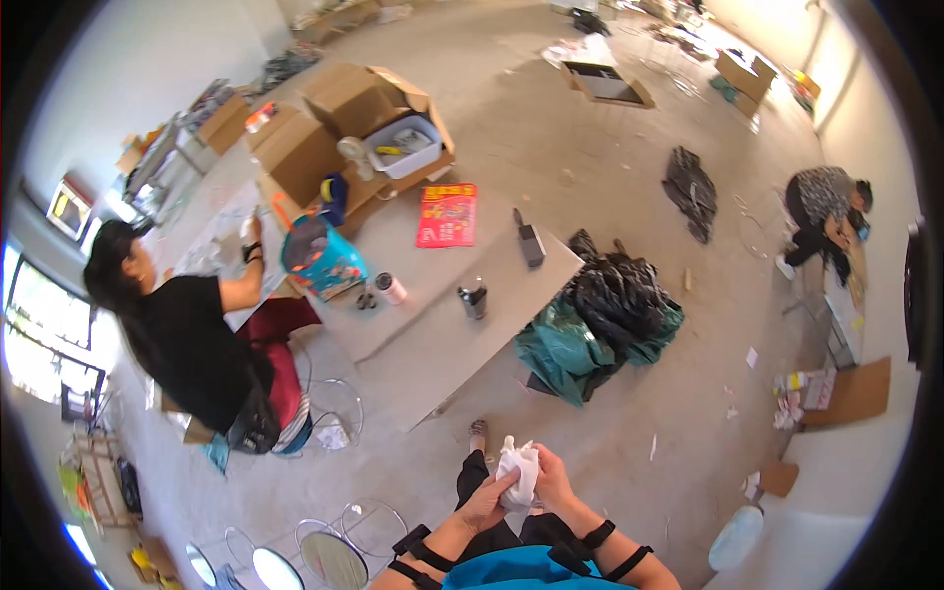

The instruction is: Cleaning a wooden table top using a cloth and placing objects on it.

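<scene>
- From my end, left hand [484, 500] and right hand [553, 474] both press fingers around a white bundle [518, 474]; left thumb against its lower left side, right fingers curled at its upper right. Fingertips behind it: can't tell.
- Bundle sits between the fingers, in front of the body, just short of the table [408, 344].
- Writing: red packet [446, 215], beyond the fingers and a bit left, carries yellow lettering.
- Bundle's long axis runs away from the body as I view it; puckered end points away, fuller end by the left fingers.
- Containers, all beyond the fingers: leftward, cardboard box [349, 98] holding a pale plastic tub [418, 162], something yellow inside; nearer, teal bag [334, 265] with grey stuff in it; pink cup [391, 289], dark top; dark tumbler [473, 300], contents unclear to me. Rightward: black and green plastic bags [619, 295] heaped on the floor, contents hidden.
</scene>
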### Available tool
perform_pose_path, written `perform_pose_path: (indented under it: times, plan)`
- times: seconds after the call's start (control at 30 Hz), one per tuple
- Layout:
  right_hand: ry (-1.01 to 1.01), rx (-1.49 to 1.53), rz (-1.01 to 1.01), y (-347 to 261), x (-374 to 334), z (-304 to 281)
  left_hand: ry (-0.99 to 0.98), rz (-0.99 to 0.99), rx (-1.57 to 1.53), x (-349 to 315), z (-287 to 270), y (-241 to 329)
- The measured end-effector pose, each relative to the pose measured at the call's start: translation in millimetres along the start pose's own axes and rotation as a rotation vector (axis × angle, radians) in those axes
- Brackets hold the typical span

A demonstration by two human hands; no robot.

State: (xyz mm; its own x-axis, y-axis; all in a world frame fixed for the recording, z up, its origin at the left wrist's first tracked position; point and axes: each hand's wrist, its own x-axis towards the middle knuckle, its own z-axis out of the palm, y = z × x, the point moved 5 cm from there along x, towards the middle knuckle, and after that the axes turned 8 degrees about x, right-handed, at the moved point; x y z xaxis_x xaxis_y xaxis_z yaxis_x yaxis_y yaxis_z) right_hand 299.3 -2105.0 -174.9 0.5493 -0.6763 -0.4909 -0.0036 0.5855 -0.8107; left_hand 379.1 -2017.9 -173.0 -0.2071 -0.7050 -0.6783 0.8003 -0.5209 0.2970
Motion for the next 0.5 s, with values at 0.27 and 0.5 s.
perform_pose_path:
  times: [0.27,0.5]
  plan:
    - [0.282,-0.371,-0.334,-60.9,31.6,8.0,-0.108,-0.037,0.176,35.4,11.3,97.6]
    - [0.176,-0.749,-0.510,-88.0,-33.3,-24.3,-0.112,-0.364,0.843,92.4,15.8,52.5]
